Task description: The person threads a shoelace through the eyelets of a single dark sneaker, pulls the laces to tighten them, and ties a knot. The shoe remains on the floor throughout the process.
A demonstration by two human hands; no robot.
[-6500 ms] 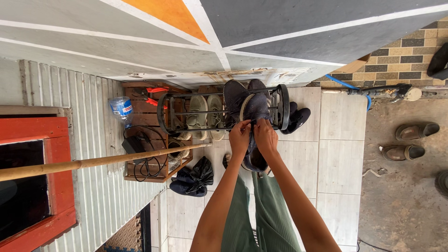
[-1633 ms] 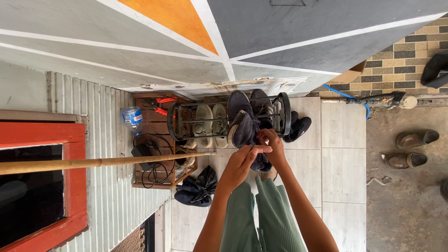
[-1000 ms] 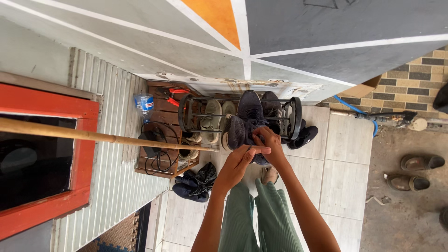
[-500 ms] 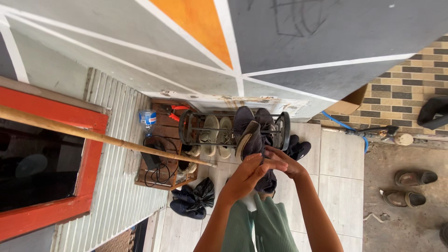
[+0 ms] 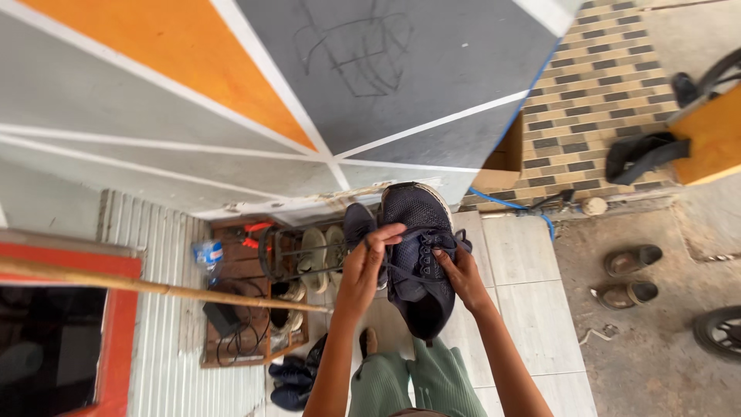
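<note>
The dark navy mesh lace-up sneaker (image 5: 417, 247) is held up in the air between both hands, in front of the person's chest and above the pale tiled floor (image 5: 532, 309). Its long axis runs nearly straight away from the person: the toe (image 5: 413, 202) points up toward the grey and orange painted wall (image 5: 370, 69), and the heel (image 5: 427, 323) hangs low, just above the green trousers (image 5: 417, 386). The left hand (image 5: 364, 261) closes on the shoe's left flank, with its fingers (image 5: 386, 234) curled over the top edge near the laces. The right hand (image 5: 463, 272) is pressed to the right flank at the lace area, its fingers narrow and seemingly pinching a dark lace (image 5: 445, 242). Both hands sit about level at the shoe's middle, 1 per side, neither clearly nearer. Behind and lower left stands the round black metal shoe rack (image 5: 272, 255) with 1 pair of pale beige shoes (image 5: 323, 251).
</note>
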